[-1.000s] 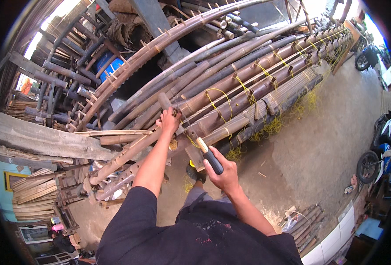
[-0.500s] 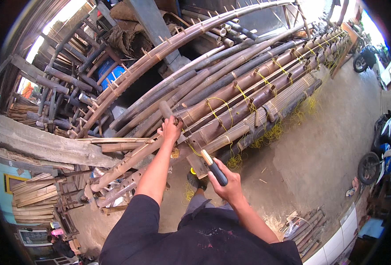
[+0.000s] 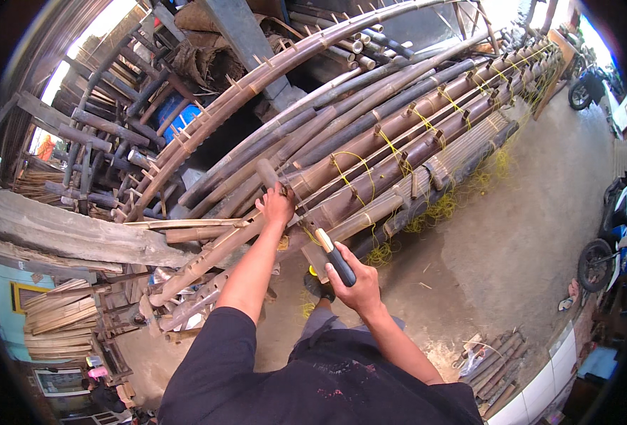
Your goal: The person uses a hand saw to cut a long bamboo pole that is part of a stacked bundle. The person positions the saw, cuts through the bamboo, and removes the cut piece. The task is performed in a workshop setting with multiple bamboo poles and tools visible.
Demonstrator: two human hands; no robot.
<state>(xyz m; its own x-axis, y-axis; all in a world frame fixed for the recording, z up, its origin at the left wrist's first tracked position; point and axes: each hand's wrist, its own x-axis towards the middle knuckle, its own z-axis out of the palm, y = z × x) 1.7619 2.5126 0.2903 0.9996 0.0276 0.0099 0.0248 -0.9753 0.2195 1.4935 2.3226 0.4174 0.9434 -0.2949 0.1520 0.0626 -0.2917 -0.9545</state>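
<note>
Head view: left hand [image 3: 276,205] grips bamboo pole [image 3: 207,255], right hand [image 3: 352,283] grips knife [image 3: 331,251], above concrete floor [image 3: 511,248].

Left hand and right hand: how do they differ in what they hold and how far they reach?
The left hand is stretched out on a straight arm, pressing on the brown bamboo poles tied with yellow cord; the right hand stays nearer the body on a bent arm. The left hand holds no tool; the right hand is closed round the dark handle of a saw-like tool. Both are bare and work at the same end of the bundle.
</note>
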